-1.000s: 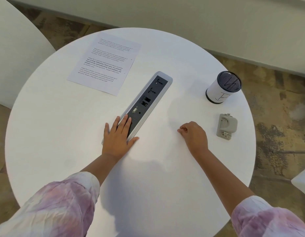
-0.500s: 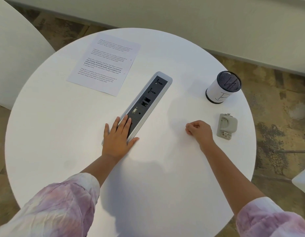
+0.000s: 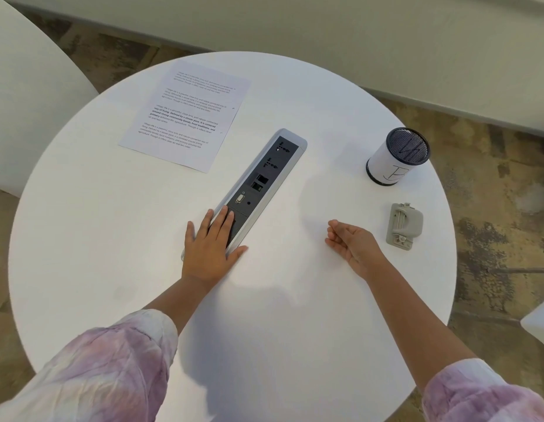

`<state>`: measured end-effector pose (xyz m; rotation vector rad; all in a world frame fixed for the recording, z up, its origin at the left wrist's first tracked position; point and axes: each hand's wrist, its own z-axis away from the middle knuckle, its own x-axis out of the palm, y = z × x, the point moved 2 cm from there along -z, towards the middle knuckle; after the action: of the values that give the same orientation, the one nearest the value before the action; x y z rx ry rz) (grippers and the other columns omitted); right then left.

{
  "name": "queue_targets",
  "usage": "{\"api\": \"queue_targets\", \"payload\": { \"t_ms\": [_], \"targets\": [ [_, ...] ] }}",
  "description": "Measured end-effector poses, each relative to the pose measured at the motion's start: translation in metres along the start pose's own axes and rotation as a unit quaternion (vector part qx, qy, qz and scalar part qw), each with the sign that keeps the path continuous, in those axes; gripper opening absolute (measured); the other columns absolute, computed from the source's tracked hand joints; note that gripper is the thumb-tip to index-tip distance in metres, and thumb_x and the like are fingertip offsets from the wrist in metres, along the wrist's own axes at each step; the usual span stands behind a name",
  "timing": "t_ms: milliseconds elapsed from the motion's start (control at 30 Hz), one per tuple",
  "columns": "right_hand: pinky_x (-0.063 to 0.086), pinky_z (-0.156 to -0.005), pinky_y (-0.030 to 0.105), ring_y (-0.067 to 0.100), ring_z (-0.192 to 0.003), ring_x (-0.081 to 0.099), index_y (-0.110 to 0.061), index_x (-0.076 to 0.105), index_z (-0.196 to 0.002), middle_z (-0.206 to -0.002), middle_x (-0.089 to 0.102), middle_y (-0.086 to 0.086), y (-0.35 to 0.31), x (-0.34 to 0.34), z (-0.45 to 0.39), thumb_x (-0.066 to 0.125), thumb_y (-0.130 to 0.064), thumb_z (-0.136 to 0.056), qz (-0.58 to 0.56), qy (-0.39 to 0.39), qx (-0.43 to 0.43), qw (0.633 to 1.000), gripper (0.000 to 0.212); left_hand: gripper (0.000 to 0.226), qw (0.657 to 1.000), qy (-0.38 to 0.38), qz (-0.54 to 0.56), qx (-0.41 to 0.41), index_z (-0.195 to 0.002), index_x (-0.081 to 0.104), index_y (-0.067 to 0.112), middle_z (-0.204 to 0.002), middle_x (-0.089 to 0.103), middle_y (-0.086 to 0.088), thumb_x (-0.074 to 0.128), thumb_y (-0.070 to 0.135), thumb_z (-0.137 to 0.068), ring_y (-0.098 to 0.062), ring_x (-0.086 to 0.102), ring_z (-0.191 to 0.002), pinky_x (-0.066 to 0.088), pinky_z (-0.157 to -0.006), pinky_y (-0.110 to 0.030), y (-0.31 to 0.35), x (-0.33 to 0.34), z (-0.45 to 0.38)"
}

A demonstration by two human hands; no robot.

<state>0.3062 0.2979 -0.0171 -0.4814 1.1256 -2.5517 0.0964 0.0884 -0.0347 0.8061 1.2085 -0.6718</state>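
Observation:
My left hand (image 3: pixel 209 248) lies flat, fingers straight, on the near end of a long grey-and-black socket panel (image 3: pixel 264 175) set into the round white table (image 3: pixel 97 239). To the right, my right hand (image 3: pixel 353 242) rests on the tabletop turned on its side, fingers loosely curled, holding nothing. A small grey punch-like device (image 3: pixel 404 223) lies just right of that hand, not touching it. Both sleeves are pink-and-white.
A printed sheet of paper (image 3: pixel 185 114) lies at the table's far left. A white cylinder with a dark mesh top (image 3: pixel 395 156) stands at the far right. Another white table (image 3: pixel 27 86) is at the left, and a white object's corner (image 3: pixel 538 324) at the right edge.
My right hand slid right toward the grey device and turned from a knuckles-up fist onto its side with fingers loosened. My left hand stayed on the panel.

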Motion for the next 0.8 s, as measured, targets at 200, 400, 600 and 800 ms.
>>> {"api": "queue_targets", "payload": {
  "t_ms": [200,400,600,800],
  "targets": [
    [0.058,-0.063,0.021,0.011,-0.067,0.07,0.0,0.064,-0.09,-0.079,0.069,0.008,-0.001,0.007,0.003,0.047,-0.03,-0.095,-0.044,-0.027,0.011,0.999,0.035,0.079,1.0,-0.002,-0.002,-0.001,-0.143,0.031,0.018,-0.152,0.033,0.0,0.007,0.068,-0.087,-0.027,0.03,-0.14,0.028,-0.106,-0.058,-0.001,0.002,0.0],
    [0.059,-0.069,0.025,0.019,-0.087,0.072,0.001,0.064,-0.098,-0.091,0.074,0.011,-0.004,0.008,0.003,0.035,-0.048,-0.096,-0.062,-0.041,0.027,0.997,0.057,0.077,1.0,-0.003,-0.006,-0.002,-0.143,0.03,0.019,-0.151,0.033,0.0,0.009,0.068,-0.087,-0.026,0.031,-0.14,0.028,-0.106,-0.058,-0.002,0.003,-0.001],
    [0.059,-0.077,0.028,0.02,-0.094,0.071,0.001,0.062,-0.103,-0.096,0.074,0.011,-0.022,0.01,0.005,0.027,-0.056,-0.094,-0.124,-0.057,0.012,0.991,0.068,0.078,1.0,-0.002,-0.002,0.001,-0.143,0.031,0.018,-0.152,0.033,0.0,0.009,0.068,-0.087,-0.027,0.031,-0.139,0.028,-0.106,-0.059,-0.002,0.004,-0.001],
    [0.056,-0.082,0.026,0.014,-0.089,0.071,-0.005,0.062,-0.097,-0.087,0.075,0.003,-0.087,0.0,0.01,0.015,-0.057,-0.095,-0.165,-0.034,-0.095,0.981,0.07,0.079,1.0,-0.004,-0.001,-0.003,-0.143,0.029,0.019,-0.153,0.03,0.001,0.007,0.069,-0.086,-0.026,0.028,-0.141,0.025,-0.108,-0.058,-0.002,0.004,0.0]
  ]
}}
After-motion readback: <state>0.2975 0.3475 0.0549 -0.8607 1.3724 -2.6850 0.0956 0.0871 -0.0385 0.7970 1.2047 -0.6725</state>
